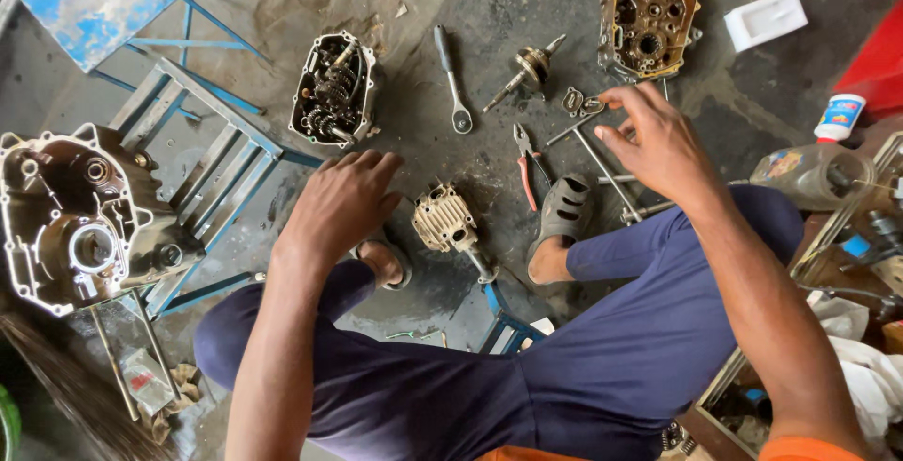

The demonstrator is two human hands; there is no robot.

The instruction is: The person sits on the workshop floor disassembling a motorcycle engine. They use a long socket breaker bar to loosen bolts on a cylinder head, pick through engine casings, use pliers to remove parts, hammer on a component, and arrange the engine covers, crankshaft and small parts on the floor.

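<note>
I sit over a grimy concrete floor strewn with engine parts. My right hand (658, 141) reaches forward, fingers apart, fingertips at a small metal gasket-like part (581, 103) and long thin rods (602, 167); it holds nothing. My left hand (340, 202) hovers palm down with loosely curled fingers above my knee, holding nothing, just left of a finned cylinder head (444, 218). Red-handled pliers (527, 167) lie between my hands.
A gearbox half with gears (332, 89), a ratchet wrench (451, 80), a crankshaft (529, 71) and a crankcase half (649, 19) lie ahead. Another crankcase (80, 216) rests on a blue metal frame (202, 155) at left. Bottles (840, 118) and clutter crowd the right.
</note>
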